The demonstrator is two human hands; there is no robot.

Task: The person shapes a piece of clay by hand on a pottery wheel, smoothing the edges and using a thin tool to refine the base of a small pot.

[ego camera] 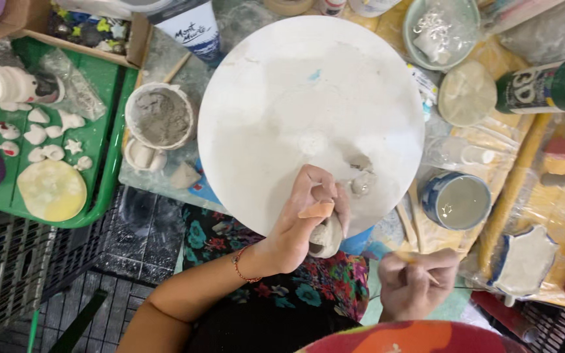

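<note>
My left hand (302, 219) grips a small grey clay piece (327, 236) at the near edge of the round white board (282, 98), with an orange sponge-like bit (316, 210) pressed under the fingers. My right hand (413, 284) hangs lower right, off the board, closed around a thin wooden stick tool (419, 265). Small lumps of grey clay (362, 182) lie on the board just beyond my left fingers.
A white bowl of grey clay (159, 116) sits left of the board, with a green tray (102, 176) of small white shapes farther left. A blue cup of murky water (457, 199), a wooden rolling pin (514, 189) and a paint bottle (547, 85) crowd the right.
</note>
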